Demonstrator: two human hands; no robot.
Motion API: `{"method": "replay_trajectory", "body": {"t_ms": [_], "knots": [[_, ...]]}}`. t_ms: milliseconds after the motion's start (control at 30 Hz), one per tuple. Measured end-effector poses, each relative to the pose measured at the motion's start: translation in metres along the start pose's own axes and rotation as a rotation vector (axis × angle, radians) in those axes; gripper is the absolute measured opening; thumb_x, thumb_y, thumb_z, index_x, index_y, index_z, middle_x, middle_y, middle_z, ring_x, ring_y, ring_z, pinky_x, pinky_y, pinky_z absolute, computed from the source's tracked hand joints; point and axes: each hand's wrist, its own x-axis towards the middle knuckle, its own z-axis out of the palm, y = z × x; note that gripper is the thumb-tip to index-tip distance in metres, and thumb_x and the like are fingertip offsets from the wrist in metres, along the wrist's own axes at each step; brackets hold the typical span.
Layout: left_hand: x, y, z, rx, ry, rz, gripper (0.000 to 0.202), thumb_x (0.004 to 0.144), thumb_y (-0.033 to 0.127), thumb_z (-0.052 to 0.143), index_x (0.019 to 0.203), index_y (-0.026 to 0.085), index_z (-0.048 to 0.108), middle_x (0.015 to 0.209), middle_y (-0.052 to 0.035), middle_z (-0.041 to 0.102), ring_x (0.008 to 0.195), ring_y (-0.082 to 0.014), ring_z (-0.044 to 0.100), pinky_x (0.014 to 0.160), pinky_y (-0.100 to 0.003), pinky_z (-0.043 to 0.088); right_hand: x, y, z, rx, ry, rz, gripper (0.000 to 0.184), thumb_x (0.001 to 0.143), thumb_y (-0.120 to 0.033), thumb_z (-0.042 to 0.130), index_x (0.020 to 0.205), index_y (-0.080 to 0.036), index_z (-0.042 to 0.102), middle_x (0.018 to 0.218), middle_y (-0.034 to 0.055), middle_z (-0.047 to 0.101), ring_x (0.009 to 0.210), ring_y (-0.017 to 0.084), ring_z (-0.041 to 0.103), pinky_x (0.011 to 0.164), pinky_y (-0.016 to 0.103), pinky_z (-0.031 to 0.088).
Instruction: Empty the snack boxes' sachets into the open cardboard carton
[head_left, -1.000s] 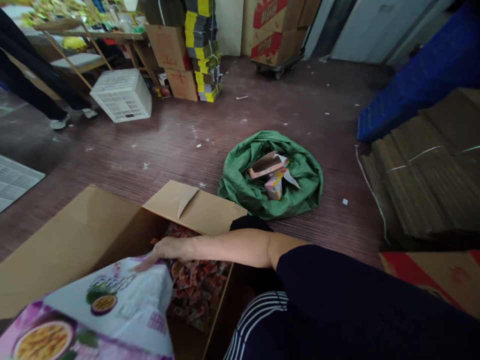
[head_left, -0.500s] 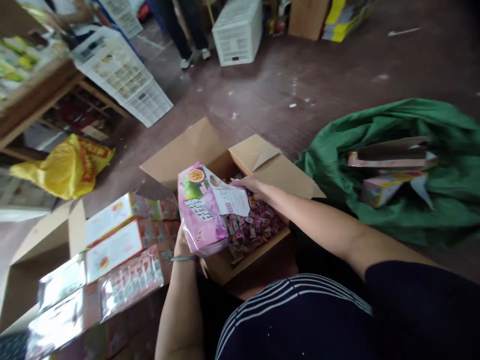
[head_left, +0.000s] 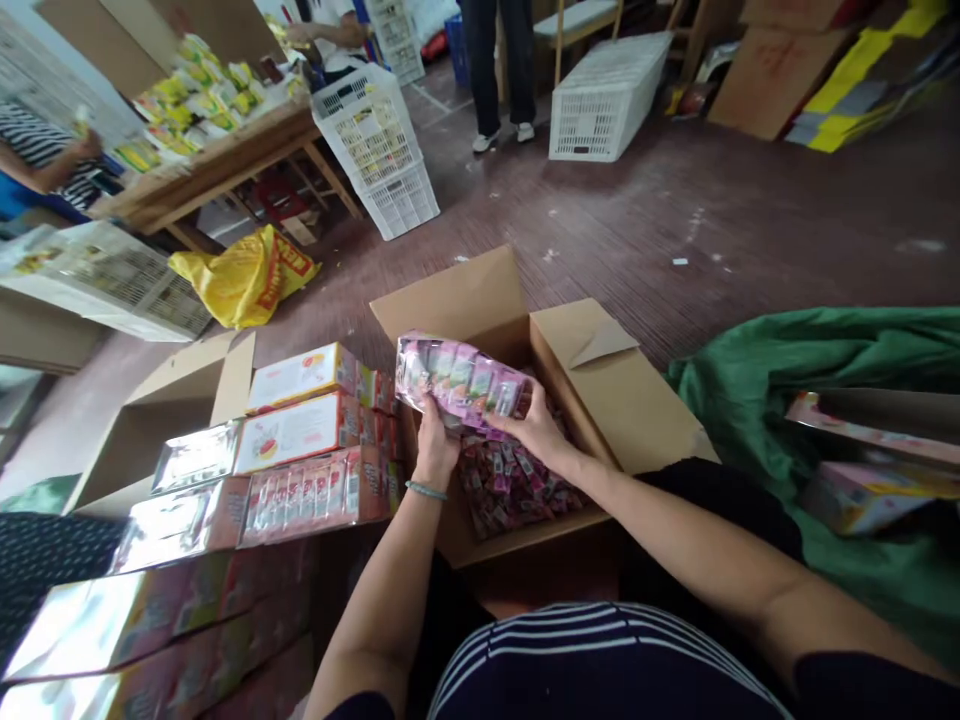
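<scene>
Just above the open carton (head_left: 637, 400), a pink pack (head_left: 459, 377) was held between two bare hands.

From where I stood, the pack lay tilted across the fingers of both hands, its face of small sachets turned upward, and over the loose pink packets (head_left: 517, 478) inside the carton. The left hand (head_left: 436, 440), with a thin bracelet (head_left: 426, 489) at its wrist, supported the lower edge; its thumb pressed on the face, while its other fingers were mostly hidden under the pack, so I could not tell how far they were spread. The right hand (head_left: 538, 425) was curved, half open, around the right end, with thumb and forefinger pinching the corner.
</scene>
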Motion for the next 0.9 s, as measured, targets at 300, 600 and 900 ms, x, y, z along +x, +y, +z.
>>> {"method": "replay_trajectory", "body": {"t_ms": [300,600,900], "knots": [[-0.01,0.025,-0.007,0.076,-0.211,-0.144,0.081,0.098,0.073,0.018,0.126,0.013,0.066,0.108,-0.0148,0.075,0.098,-0.0226,0.073,0.088,-0.035,0.059,0.029,-0.033,-0.03,0.004,0.107,-0.227,0.109,0.063,-0.06,0.089,0.15,-0.026,0.033,0.14,0.0136,0.057,0.127,0.032,0.057,0.113,0.053,0.044],[-0.009,0.038,-0.007,0.099,-0.281,0.003,0.077,0.097,0.075,0.027,0.152,0.025,0.047,0.14,-0.0107,0.064,0.126,-0.0282,0.063,0.105,-0.042,0.053,0.029,-0.069,-0.057,-0.52,-0.091,-0.47,0.107,0.069,-0.086,0.071,0.153,-0.026,0.042,0.152,0.0136,0.046,0.145,0.035,0.039,0.125,0.055,0.027],[-0.022,0.029,-0.006,0.061,-0.388,0.078,0.083,0.096,0.077,0.017,0.153,0.025,0.048,0.147,-0.0098,0.058,0.142,-0.0256,0.05,0.116,-0.043,0.045,0.033,-0.068,-0.063,-0.415,-0.017,-0.427,0.105,0.07,-0.089,0.068,0.153,-0.028,0.045,0.146,0.0129,0.053,0.137,0.036,0.047,0.122,0.057,0.032]]}}
